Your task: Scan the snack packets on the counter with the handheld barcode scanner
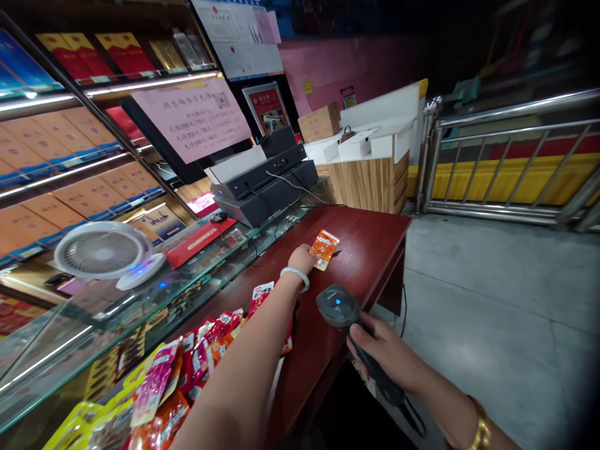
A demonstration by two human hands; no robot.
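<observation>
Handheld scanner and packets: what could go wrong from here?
The left hand is at the orange packet, its forearm above the packet pile; pulling back might drag packets along. The right hand holds the handheld scanner near the edge of the table; a slip could drop it. The scanner's loose cord might snag.

Left hand (302, 259) extends forward (arm (248, 353) outstretched); right hand (382, 351) curls nearer.

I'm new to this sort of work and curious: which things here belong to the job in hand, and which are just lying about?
Seemingly in the job:
- orange packet, touched by the left hand
- handheld scanner, held in the right hand
- packet pile, probably

Seemingly just about:
- white fan
- cardboard box
</observation>
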